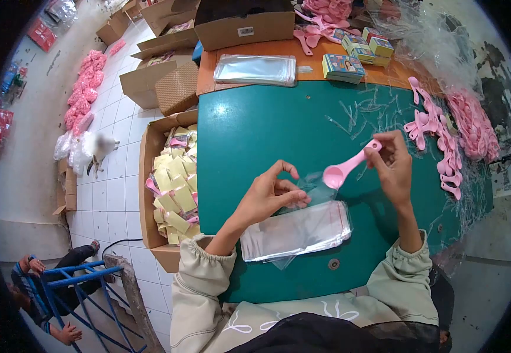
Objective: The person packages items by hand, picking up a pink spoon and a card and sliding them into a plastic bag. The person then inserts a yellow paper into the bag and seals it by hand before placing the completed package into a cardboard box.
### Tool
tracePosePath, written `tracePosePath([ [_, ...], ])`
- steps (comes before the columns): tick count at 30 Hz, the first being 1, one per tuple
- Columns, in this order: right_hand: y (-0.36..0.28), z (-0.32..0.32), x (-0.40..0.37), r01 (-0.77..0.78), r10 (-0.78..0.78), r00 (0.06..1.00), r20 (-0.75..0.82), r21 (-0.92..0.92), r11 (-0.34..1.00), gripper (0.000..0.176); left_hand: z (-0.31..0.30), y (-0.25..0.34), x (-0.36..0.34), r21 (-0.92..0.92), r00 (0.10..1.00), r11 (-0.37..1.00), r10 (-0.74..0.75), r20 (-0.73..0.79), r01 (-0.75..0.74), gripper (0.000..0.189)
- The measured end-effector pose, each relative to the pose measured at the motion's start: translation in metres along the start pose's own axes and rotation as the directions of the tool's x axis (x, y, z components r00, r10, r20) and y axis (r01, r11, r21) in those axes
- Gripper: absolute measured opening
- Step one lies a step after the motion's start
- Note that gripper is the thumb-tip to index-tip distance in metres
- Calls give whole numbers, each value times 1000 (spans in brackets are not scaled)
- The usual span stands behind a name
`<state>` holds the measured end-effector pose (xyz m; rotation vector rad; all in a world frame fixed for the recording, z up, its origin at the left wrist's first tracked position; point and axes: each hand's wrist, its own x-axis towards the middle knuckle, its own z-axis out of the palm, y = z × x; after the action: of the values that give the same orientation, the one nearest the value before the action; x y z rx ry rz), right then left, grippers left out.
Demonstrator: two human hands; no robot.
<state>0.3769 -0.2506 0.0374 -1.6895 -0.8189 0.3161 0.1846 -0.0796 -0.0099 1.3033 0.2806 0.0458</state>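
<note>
My right hand [392,167] pinches the handle end of a pink plastic spoon [349,166], whose round bowl points down to the left. In front of it, my left hand [274,191] has its thumb and fingers curled round the edge of a clear plastic bag [319,187]. The spoon's bowl overlaps the bag's upper right part in this view. Below both hands, a stack of clear plastic bags [296,230] lies on the green tabletop [255,129].
More pink spoons [443,138] lie at the right, beside clear plastic strips [355,115]. A bag pack [254,69] and small printed boxes [343,67] sit at the back. Left stands a carton [149,147] of yellow-carded packs. A person [61,282] is by a blue metal frame [85,276].
</note>
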Motion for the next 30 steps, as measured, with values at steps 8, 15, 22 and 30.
tracePosePath([
  [8,-10,23,-15,41,-49,998,46,162,986,30,3,4,1,75,997,997,18,-77,-12,29],
  [15,-12,40,-15,70,-92,985,149,152,986,27,6,-7,4,89,994,991,102,-50,-97,29],
  [22,-23,39,3,107,-130,947,294,93,990,29,0,26,-4,-65,1000,998,4,23,-3,39],
  [30,-17,40,97,352,-370,722,584,151,924,53,-7,39,-7,-125,992,989,68,-103,-81,37],
])
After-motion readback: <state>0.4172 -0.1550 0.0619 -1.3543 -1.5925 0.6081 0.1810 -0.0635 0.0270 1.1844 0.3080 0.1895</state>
